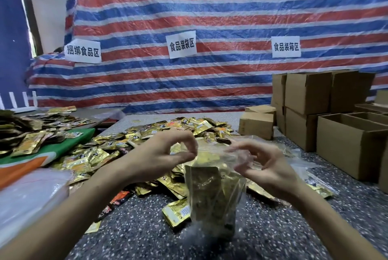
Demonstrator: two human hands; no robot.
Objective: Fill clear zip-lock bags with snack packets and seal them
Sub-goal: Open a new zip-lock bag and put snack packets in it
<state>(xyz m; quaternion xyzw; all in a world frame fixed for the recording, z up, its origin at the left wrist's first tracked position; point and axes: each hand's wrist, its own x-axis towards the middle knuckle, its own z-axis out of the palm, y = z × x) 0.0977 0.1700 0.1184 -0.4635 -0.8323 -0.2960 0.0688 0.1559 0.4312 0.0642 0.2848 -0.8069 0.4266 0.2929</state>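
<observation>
At six o'clock above the desk (136,234), I am pinching the filled zip-lock bag (212,194) by its zip strip, left hand (165,154) and right hand (266,165) curled on the limp, slippery, likely light film.

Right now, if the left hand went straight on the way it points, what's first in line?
The left hand points right along the bag top it pinches; first in line is probably the right hand, pinching the same edge. Depth unclear.
</observation>
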